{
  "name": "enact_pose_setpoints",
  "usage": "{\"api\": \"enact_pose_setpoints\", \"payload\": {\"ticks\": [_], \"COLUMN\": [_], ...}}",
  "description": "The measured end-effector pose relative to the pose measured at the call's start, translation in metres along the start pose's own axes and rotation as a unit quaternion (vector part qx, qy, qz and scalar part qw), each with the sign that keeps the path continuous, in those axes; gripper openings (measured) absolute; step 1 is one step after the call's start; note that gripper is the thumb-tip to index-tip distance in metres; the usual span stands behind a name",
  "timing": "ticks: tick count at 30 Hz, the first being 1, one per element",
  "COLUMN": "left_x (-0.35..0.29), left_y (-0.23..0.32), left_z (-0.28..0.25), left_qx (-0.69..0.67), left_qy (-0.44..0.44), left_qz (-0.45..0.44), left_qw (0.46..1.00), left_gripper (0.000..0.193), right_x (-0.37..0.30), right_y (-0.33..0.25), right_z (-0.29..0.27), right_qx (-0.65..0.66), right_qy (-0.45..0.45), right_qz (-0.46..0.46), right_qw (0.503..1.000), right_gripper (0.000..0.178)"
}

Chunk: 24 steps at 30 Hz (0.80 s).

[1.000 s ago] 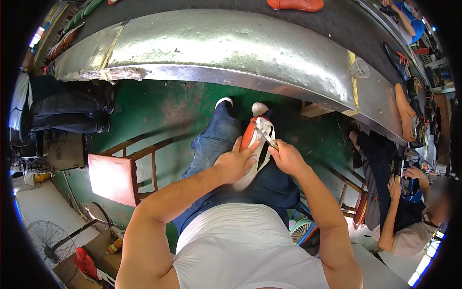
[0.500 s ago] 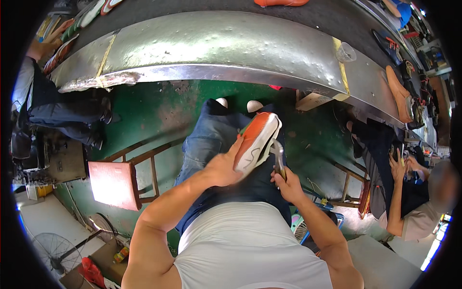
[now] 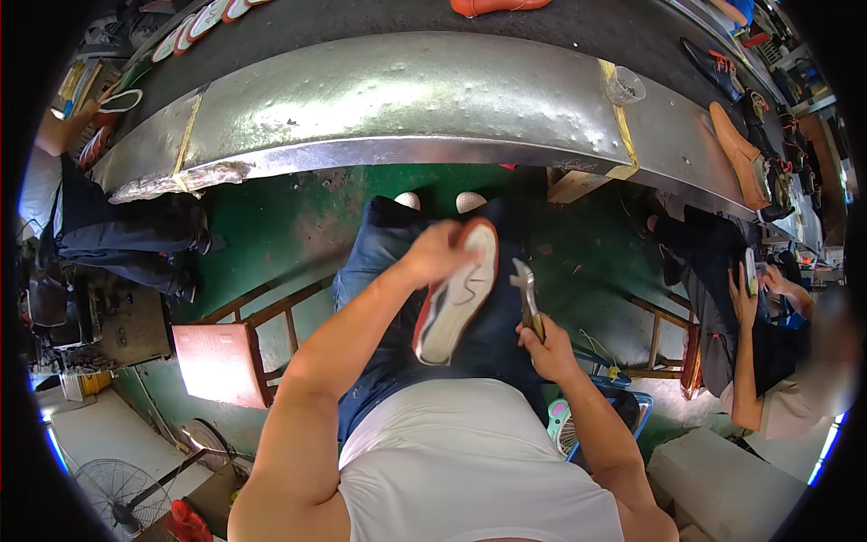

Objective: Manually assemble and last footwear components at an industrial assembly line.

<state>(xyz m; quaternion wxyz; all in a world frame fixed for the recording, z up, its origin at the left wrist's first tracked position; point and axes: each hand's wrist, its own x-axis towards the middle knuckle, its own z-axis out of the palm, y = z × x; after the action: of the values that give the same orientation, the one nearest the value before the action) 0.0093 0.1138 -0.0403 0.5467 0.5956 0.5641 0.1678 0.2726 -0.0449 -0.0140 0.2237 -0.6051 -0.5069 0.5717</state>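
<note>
A red-orange shoe upper (image 3: 458,294) hangs over my lap with its whitish underside up. A dark wavy mark runs across that underside. My left hand (image 3: 435,256) has hold of the shoe's far end; the fingers are blurred and partly hidden along its edge. To the right, my right hand (image 3: 547,349) is closed round the handle of metal lasting pincers (image 3: 526,289). The pincers' head points away from me and is apart from the shoe.
Ahead runs a metal-edged bench (image 3: 388,90) carrying an orange shoe (image 3: 492,6) and a clear cup (image 3: 626,87). A tan shoe (image 3: 739,158) lies farther right. Stools (image 3: 221,361) flank me. Co-workers are at left and right (image 3: 745,303); a fan (image 3: 122,497) stands lower left.
The shoe has turned over, now underside up, and swung nearer my body. My left hand has shifted to its far end. The pincers have come away from the shoe's edge.
</note>
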Motion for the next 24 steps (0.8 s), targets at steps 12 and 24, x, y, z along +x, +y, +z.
{"api": "enact_pose_setpoints", "payload": {"ticks": [12,24], "left_x": [-0.066,-0.035], "left_y": [0.008,-0.044], "left_z": [0.038,0.039], "left_qx": [0.239,-0.407], "left_qy": [0.165,0.016], "left_qz": [0.113,-0.036], "left_qw": [0.95,0.913], "left_gripper": [0.023,0.059], "right_x": [0.037,0.047], "right_y": [-0.065,-0.036], "right_z": [-0.022,0.041], "right_qx": [-0.308,-0.19], "right_qy": [-0.13,-0.035], "right_qz": [-0.131,-0.031], "right_qw": [0.933,0.981], "right_gripper": [0.054,0.033]}}
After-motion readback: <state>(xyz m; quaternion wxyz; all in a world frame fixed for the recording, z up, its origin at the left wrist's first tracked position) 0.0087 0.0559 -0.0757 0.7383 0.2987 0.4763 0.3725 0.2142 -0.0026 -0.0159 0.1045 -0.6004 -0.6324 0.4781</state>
